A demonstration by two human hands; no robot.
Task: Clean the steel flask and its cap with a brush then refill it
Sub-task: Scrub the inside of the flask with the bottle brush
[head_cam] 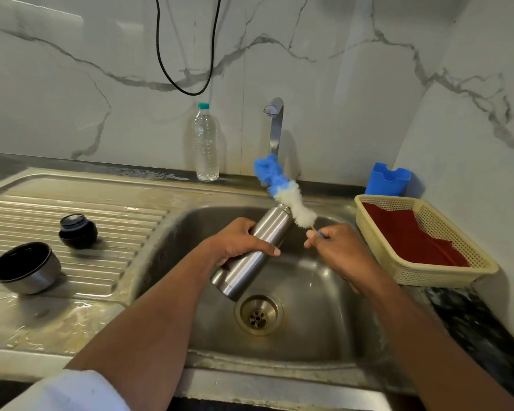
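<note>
Two hands, both over the sink basin. Left hand [244,243]: fingers and thumb wrapped round the middle of one steel flask [251,253], which is held tilted, its open mouth up and away toward the tap, its base low near the drain [259,314]. Right hand [336,250]: fingertips pinching the thin handle of one brush [285,192], whose white bristles lie just beside the flask's mouth and whose blue tip points up toward the tap; whether the bristles touch the rim cannot be told. One sink [324,336], steel, single basin, wet. One tap [275,126], steel, rising from behind the basin, no water seen running. One drainboard [72,203], ridged, left of the basin, carrying two items well apart from the flask: one dark cap [78,231], lying tilted, and one steel cup [24,266] with a dark inside, standing mouth up, contents not discernible. One clear plastic bottle [206,143] with a green lid, upright against the wall between drainboard and tap, holding clear liquid nearly to the neck. One cream basket [428,274], perforated, on the worktop [469,318] right of the basin, holding one red cloth [410,235] laid flat. One blue holder [387,179], plastic, behind the basket against the wall; its contents are not visible. One black cable [187,69], hanging in a loop down the marble wall [72,84]. One white sleeve [72,393], at the near lower left edge.
</note>
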